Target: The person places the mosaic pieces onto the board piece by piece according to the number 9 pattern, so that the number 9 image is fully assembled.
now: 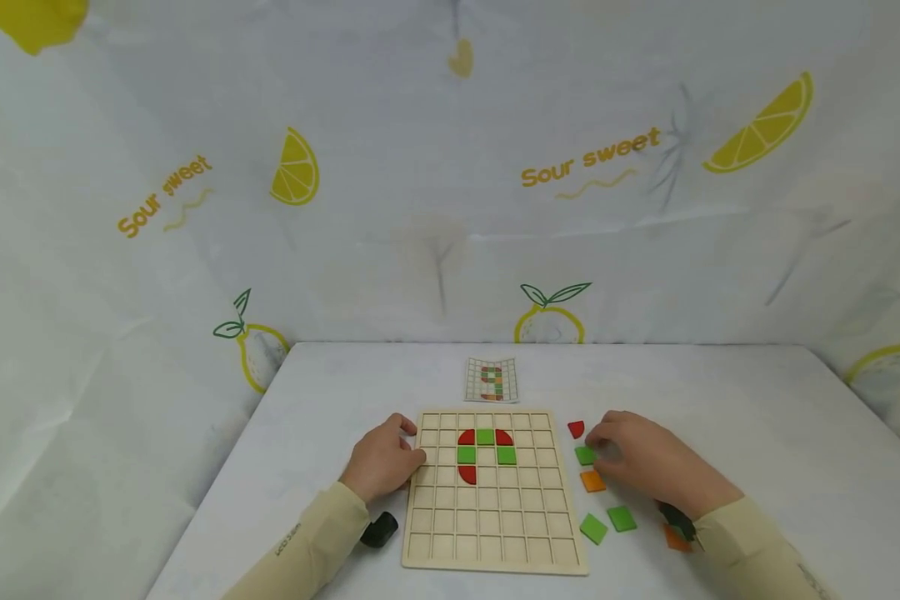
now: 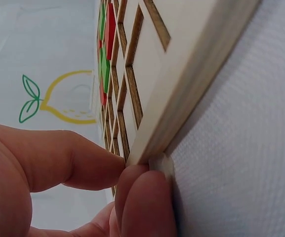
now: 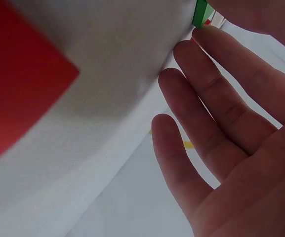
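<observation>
A pale wooden grid board (image 1: 487, 523) lies on the table, bearing three red quarter-round tiles (image 1: 467, 475) and three green square tiles (image 1: 506, 456) in its upper cells. My left hand (image 1: 384, 457) holds the board's left edge, thumb on the top face and fingertips against the side, as the left wrist view shows. Right of the board, my right hand (image 1: 633, 454) pinches a green square tile (image 3: 200, 13) between thumb and index finger, low over the table. The other fingers (image 3: 206, 123) are extended. A loose red quarter-round tile (image 1: 576, 428) and an orange square tile (image 1: 592, 481) lie close by.
Two more green squares (image 1: 622, 518) lie near the board's lower right corner. An orange tile (image 1: 677, 538) is partly covered by the right wrist. Behind the board is a small pattern card (image 1: 492, 392). A black cylinder (image 1: 379, 530) shows beside the left wrist. A printed cloth hangs behind the table.
</observation>
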{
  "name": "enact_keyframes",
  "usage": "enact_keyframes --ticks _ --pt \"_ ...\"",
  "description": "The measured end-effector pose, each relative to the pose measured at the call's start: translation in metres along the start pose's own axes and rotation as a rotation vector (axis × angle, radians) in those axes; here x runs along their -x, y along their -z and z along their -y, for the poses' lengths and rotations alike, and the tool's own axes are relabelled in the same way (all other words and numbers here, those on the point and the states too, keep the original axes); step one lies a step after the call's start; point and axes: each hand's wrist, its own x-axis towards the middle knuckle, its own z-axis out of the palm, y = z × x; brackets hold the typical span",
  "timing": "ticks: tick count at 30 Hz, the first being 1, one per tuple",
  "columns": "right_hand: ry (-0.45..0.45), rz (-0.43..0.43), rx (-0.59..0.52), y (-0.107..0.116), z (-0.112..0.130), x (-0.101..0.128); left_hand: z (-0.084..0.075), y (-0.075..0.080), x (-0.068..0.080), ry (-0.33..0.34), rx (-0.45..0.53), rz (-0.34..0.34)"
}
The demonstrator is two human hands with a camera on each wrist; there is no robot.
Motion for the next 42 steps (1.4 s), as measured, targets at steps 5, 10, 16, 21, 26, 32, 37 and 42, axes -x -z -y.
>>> enact_keyframes --ticks 5,10,16,21,26,32,37,42 --pt "0.013 -0.009 0.013 0.001 0.001 0.0 -0.001 0.001 0.001 0.002 0.001 -0.002" --pt "-0.012 -0.009 0.033 0.002 0.001 0.0 -0.001 0.001 0.0 0.01 0.007 -0.003" --pt "-0.051 0.013 0.016 0.005 0.001 0.0 -0.002 0.001 0.001 0.011 0.005 0.002" --pt "-0.047 0.006 0.014 0.009 0.003 0.001 -0.002 0.001 0.002 0.006 0.001 0.002" --pt "-0.013 -0.008 0.003 0.012 0.011 -0.004 -0.002 0.002 0.003 -0.002 0.002 -0.005" --pt "0.031 -0.002 -0.007 0.012 0.03 -0.012 -0.002 0.001 0.003 -0.004 0.009 -0.002" --pt "0.056 0.011 -0.005 0.01 0.048 -0.021 -0.003 0.002 0.003 -0.005 0.007 -0.002" --pt "0.077 0.008 -0.015 0.006 0.066 -0.027 -0.004 0.003 0.003 -0.008 0.004 -0.005"
